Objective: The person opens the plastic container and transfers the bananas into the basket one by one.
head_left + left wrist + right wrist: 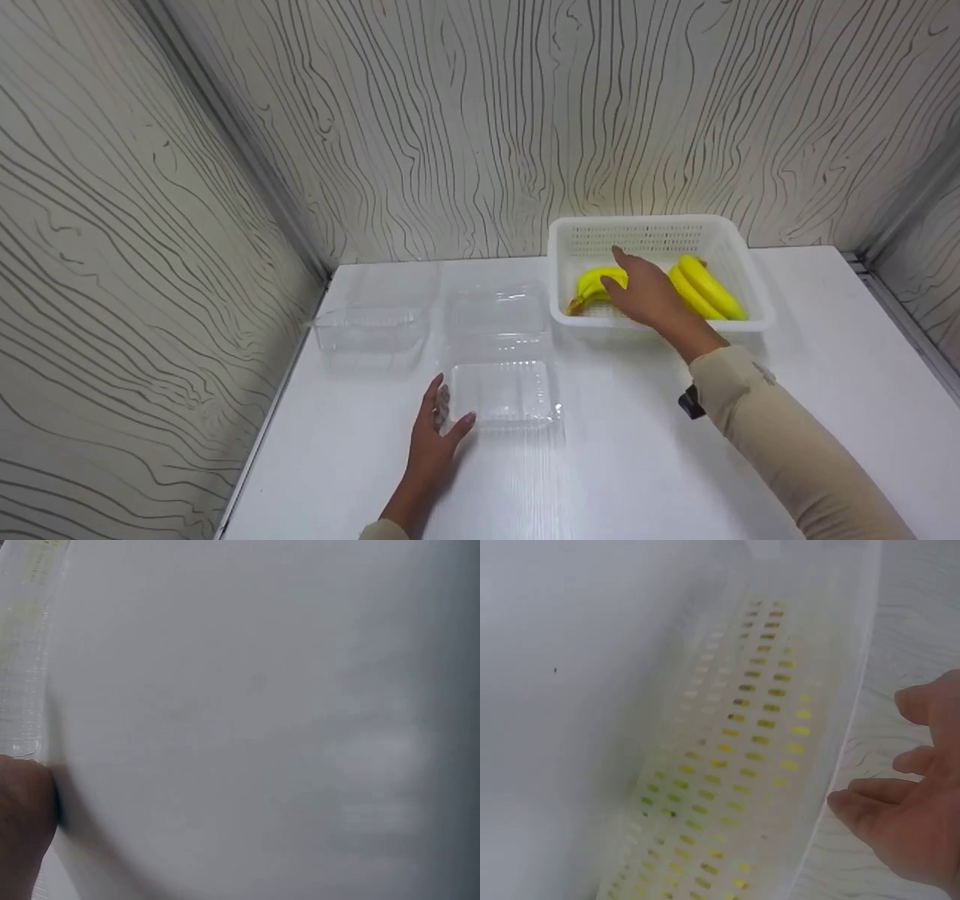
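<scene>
My right hand (649, 292) is over a white plastic basket (592, 322), its fingers loosely spread with nothing between them. Yellow bananas lie inside: one curved banana (591, 285) partly behind the fingers, and others (712, 289) to the right of the wrist. In the right wrist view the fingers (885, 814) are beside the basket's rim, and yellow shows through the slotted wall (742, 727). My left hand (433, 442) rests against the left side of a clear plastic clamshell box (502, 394), thumb at its front corner. The box's lid (499, 311) is folded back, away from me.
A second clear clamshell box (371, 334) stands with its lid raised at the table's back left. The white table (637, 465) meets wood-patterned panels (450, 135) at the back and on the sides. A dark wrist device (691, 403) sits at the right sleeve.
</scene>
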The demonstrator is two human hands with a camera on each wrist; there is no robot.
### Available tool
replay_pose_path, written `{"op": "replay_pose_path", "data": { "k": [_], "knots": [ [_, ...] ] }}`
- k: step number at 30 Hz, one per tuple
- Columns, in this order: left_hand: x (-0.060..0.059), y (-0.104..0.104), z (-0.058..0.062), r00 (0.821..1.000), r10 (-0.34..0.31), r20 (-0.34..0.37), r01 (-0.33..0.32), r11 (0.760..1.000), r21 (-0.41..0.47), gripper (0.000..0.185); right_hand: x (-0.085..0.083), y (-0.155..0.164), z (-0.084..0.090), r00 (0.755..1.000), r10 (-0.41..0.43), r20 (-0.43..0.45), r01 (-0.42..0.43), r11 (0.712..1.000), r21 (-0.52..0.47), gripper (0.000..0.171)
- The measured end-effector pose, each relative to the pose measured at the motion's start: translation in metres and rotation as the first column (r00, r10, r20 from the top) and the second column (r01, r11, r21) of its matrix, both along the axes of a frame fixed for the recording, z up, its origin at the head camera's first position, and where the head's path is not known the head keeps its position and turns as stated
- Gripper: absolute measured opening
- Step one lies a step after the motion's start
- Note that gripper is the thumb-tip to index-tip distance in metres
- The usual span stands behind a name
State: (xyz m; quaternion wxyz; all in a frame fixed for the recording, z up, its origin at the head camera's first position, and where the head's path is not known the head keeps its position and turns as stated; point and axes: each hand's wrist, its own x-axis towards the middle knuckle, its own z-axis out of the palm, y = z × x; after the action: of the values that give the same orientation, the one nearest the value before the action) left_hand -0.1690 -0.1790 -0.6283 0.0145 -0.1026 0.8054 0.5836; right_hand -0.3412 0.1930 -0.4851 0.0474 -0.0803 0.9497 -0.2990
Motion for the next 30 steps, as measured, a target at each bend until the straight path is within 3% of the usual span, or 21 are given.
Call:
{"op": "replay_pose_path", "data": {
  "k": [5,9,11,14,19,24,30],
  "knots": [
    [0.003,0.001,0.0,1.0,0.005,0.002,-0.005,1.0,0.009,0.091,0.046,-0.024,0.0,0.982,0.051,-0.183,-0.07,0.993,-0.097,0.058],
    [0.003,0.002,-0.001,1.0,0.009,-0.005,-0.009,1.0,0.008,0.091,0.08,-0.04,-0.009,0.934,0.128,-0.335,-0.169,0.981,-0.099,0.044],
    [0.003,0.003,-0.002,1.0,0.012,-0.01,-0.012,1.0,0.002,0.091,0.094,-0.045,-0.017,0.919,0.152,-0.364,-0.2,0.975,-0.097,0.039],
    [0.003,0.004,-0.003,1.0,0.013,-0.01,-0.013,1.0,-0.006,0.092,0.114,-0.05,-0.032,0.937,0.172,-0.305,-0.213,0.971,-0.109,0.038],
    [0.002,0.004,-0.001,1.0,0.003,-0.019,-0.002,1.0,0.016,0.091,0.136,-0.057,-0.056,0.985,0.159,-0.068,-0.168,0.974,-0.154,0.056],
    [0.002,0.003,0.0,1.0,0.007,-0.009,-0.007,1.0,0.02,0.091,0.149,-0.065,-0.07,0.982,0.167,0.084,-0.152,0.975,-0.163,0.086],
    [0.004,0.007,-0.002,0.999,0.036,-0.026,-0.035,0.999,0.012,0.094,0.156,-0.077,-0.083,0.97,0.203,0.135,-0.184,0.973,-0.141,0.101]
  ]
}}
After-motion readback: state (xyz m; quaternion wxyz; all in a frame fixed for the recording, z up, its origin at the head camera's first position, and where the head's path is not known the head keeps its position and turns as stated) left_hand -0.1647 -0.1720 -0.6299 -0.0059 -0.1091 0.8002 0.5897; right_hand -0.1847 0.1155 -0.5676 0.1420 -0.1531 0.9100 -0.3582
